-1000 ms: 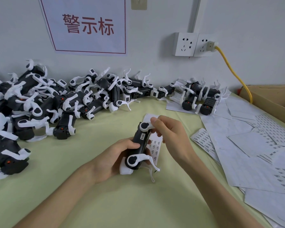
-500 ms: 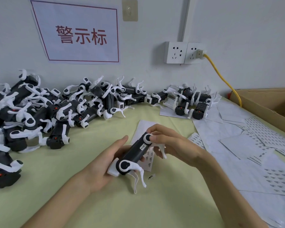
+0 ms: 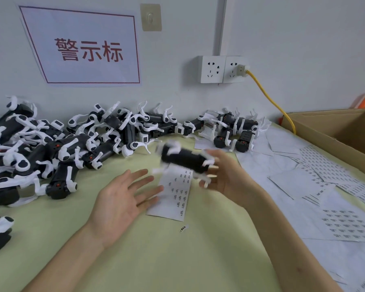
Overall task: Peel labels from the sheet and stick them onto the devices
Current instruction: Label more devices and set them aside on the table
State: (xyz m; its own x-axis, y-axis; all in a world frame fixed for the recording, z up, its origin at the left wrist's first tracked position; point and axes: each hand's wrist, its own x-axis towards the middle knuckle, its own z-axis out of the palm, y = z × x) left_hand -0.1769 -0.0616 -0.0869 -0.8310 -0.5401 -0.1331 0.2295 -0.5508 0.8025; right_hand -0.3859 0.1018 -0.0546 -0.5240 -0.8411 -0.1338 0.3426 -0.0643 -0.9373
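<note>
Left hand [image 3: 122, 199] open, empty; right hand [image 3: 226, 178] fingertips on blurred device [image 3: 183, 158]; wall sign [image 3: 86, 49] reads 警示标

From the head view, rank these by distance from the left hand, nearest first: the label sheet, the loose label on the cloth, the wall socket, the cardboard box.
From the left hand:
1. Label sheet, under its fingertips, just right.
2. Loose label, lower right on the cloth.
3. Wall socket, up on the back wall.
4. Cardboard box, far right.
</note>
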